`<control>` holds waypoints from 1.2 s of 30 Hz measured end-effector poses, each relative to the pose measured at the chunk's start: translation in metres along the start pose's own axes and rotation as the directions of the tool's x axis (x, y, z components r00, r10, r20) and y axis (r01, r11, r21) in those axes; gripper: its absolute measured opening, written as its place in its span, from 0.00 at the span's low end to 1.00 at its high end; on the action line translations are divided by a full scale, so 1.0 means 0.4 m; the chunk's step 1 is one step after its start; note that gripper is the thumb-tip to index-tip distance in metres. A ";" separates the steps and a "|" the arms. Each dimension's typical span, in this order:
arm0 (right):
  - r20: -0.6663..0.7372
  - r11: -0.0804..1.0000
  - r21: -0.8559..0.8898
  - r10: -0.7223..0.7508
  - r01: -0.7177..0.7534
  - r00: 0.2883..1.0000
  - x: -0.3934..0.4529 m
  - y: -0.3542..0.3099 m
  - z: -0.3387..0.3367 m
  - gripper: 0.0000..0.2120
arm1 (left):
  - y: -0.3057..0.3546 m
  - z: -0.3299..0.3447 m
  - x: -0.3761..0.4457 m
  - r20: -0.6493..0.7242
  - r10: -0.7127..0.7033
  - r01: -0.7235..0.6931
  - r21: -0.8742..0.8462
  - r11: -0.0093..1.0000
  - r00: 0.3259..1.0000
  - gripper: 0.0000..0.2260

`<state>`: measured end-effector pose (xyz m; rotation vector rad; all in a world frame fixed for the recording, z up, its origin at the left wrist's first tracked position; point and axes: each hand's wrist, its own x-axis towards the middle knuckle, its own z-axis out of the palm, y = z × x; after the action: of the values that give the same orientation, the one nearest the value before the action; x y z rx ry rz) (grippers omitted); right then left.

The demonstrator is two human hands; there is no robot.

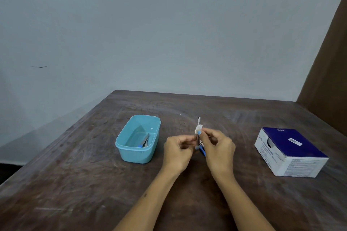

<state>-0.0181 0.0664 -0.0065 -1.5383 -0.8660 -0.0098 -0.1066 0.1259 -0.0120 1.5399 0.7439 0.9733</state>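
Note:
My left hand (177,151) grips a thin metal tool with a blue handle (202,151), held upright above the table; its metal tip (199,119) sticks up past my fingers. My right hand (218,147) pinches a small white swab pad (198,128) against the tool's upper part. Both hands meet at the table's middle. A light blue plastic tub (122,143) stands to the left of my hands and holds a similar metal tool with a blue handle (144,141).
A blue and white box of alcohol swabs (290,153) sits at the right on the dark wooden table (75,184). A pale wall rises behind the table; a brown panel (330,84) stands at the far right.

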 end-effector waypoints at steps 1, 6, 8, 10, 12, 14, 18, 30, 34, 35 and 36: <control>0.015 1.000 0.014 0.016 -0.016 1.000 -0.001 -0.003 -0.001 0.05 | -0.002 -0.001 0.002 -0.019 0.009 -0.008 0.019 1.000 1.000 0.14; 0.131 0.993 0.068 0.086 -0.095 0.988 -0.007 -0.014 0.000 0.06 | 0.002 -0.010 0.008 -0.058 0.041 -0.036 0.077 0.996 0.997 0.13; 0.114 0.985 0.122 0.110 -0.123 0.987 -0.002 -0.011 -0.001 0.03 | 0.005 -0.010 0.007 -0.015 0.024 -0.023 0.060 0.998 1.000 0.13; 0.091 0.970 0.186 0.142 -0.157 0.986 0.003 -0.011 -0.002 0.04 | 0.007 -0.008 0.004 0.029 0.013 -0.014 0.029 0.999 1.000 0.13; 0.074 0.958 0.232 0.155 -0.168 0.985 0.006 -0.018 -0.005 0.03 | 0.012 -0.008 0.000 0.062 0.015 -0.016 0.017 1.000 0.998 0.13; 0.052 0.942 0.285 0.167 -0.175 0.985 0.009 -0.026 -0.008 0.03 | 0.017 -0.008 -0.006 0.093 0.018 -0.020 0.017 1.000 0.995 0.13; 0.003 0.930 0.326 0.177 -0.168 0.984 0.021 -0.030 -0.014 0.02 | 0.028 -0.004 -0.014 0.129 0.016 -0.024 0.062 0.998 0.991 0.12; -0.413 0.970 0.165 0.231 -0.177 0.881 0.039 0.040 -0.033 0.09 | 0.041 -0.002 -0.021 -0.030 0.000 0.003 0.105 0.994 1.000 0.12; -0.413 0.973 0.122 0.231 -0.198 0.881 0.041 0.046 -0.035 0.10 | 0.106 -0.046 -0.015 -0.177 0.030 -0.015 0.086 0.996 0.984 0.14; -0.413 0.972 0.116 0.235 -0.205 0.880 0.042 0.047 -0.035 0.10 | 0.132 -0.070 -0.013 -0.232 0.056 -0.028 0.121 0.992 0.971 0.13; -0.413 0.970 0.115 0.244 -0.215 0.877 0.042 0.047 -0.035 0.10 | 0.157 -0.099 -0.010 -0.289 0.089 -0.039 0.174 0.984 0.953 0.13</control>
<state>0.0105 0.0646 -0.0116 -1.4922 -0.3299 -0.1392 -0.1466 0.1290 0.0508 1.5880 1.0128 1.2339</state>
